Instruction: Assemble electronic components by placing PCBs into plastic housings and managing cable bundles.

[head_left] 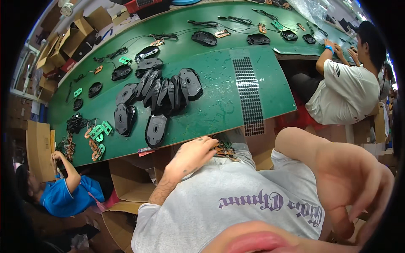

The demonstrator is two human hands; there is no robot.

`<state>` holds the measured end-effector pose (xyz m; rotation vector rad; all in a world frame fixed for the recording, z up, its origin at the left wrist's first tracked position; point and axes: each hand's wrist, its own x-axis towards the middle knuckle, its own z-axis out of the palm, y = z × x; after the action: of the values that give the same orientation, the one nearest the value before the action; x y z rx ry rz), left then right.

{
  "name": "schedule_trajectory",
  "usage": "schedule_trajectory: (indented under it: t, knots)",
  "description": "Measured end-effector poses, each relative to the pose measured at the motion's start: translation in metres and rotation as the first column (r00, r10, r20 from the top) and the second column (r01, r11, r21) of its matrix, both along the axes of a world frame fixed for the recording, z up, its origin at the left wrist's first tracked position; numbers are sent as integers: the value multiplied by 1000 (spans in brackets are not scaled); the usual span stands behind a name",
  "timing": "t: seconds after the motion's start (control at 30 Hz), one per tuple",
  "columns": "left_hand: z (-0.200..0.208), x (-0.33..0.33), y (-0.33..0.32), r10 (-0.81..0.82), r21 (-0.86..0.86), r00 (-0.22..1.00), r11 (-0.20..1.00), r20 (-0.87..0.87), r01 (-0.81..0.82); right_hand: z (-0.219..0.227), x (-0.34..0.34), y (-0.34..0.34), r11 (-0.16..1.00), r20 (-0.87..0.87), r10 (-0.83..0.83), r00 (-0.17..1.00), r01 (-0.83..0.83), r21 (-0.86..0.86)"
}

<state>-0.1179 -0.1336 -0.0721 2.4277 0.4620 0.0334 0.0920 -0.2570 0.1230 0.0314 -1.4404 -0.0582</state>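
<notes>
My left hand [195,152] lies flat at my lap below the table edge, fingers stretched out. Its fingertips are beside a bunch of small circuit boards with wires [226,152]; whether they touch it I cannot tell. Close to the camera at the right, my right hand [358,179] is raised beside my body, fingers loosely bent and apart, with nothing visible in it. On the green table [211,114] ahead sits a cluster of black computer mouse shells [157,126], some overlapping in a row. A clear strip of black oval pads [249,97] hangs over the near edge.
Green plastic parts [97,133] and orange circuit boards [93,147] lie at the table's left. Mouse shells, coiled cables [236,20] and boards line the far side. A person in blue [71,196] works at left, another in white [346,92] at right. Cardboard boxes [130,179] stand below.
</notes>
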Motion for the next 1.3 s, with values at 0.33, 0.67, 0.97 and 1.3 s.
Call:
schedule_trajectory:
  t: [0.33, 0.67, 0.97, 1.3]
  knots:
    - [-17, 14, 15, -138, -111, 990, 985, -23, 135, 7, -8, 40, 921, -54, 278, 959, -250, 298]
    - [-20, 4, 21, -151, -59, 977, 985, 151, 161, -4, -24, 42, 994, 52, -15, 999, 9, 106]
    - [0, 23, 18, -61, -175, 988, 981, 143, 86, -179, 155, 147, 196, 96, -725, 682, 337, -921]
    - [96, 144, 133, 85, 12, 935, 995, 344, -95, -266, 220, 194, -174, 434, -609, 664, 422, -890]
